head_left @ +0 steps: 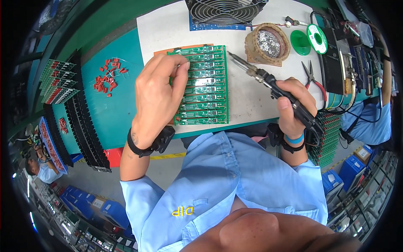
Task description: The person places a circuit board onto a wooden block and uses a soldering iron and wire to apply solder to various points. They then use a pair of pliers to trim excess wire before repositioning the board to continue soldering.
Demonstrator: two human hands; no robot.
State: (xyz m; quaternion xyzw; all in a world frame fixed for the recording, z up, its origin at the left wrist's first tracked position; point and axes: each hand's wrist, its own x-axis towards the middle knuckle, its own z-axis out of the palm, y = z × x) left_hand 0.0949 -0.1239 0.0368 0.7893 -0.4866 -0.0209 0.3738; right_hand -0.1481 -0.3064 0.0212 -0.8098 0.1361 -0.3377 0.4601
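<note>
A panel of narrow green circuit boards (205, 90) lies on the white sheet in front of me, over an orange-brown piece that shows at its top edge. Above the panel's left side is my left hand (159, 86), thumb and fingers curled together in a pinch near the upper boards. Whatever sits between those fingertips is hidden. My right hand (296, 105) is wrapped round a black soldering iron (273, 85). The iron points up and left, its tip just right of the panel's upper right corner, apart from the boards.
Red components (105, 82) with wire leads lie on the green mat, beside black slotted rails (86, 130) and stacked boards (61, 82). A fan (224, 10), a round pot (269, 43) of silvery scraps, a solder spool (317, 38) and pliers (311, 80) stand beyond. Other people work at both sides.
</note>
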